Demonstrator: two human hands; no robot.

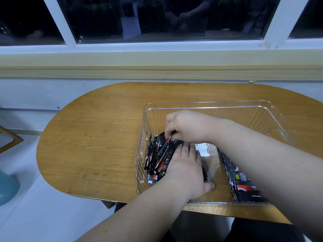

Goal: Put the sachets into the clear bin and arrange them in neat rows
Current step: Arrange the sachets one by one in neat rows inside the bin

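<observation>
A clear plastic bin stands on the right half of the wooden table. Inside it, against the left wall, several black-and-red sachets stand on edge in a leaning row. My left hand lies flat against the right side of that row, fingers straight. My right hand reaches across from the right and pinches the top edges of sachets in the row. A second group of sachets lies in the bin's near right part, partly hidden under my right forearm.
The oval wooden table has bare surface left of the bin. A wall with a window sill runs behind it. A blue object sits on the floor at the far left.
</observation>
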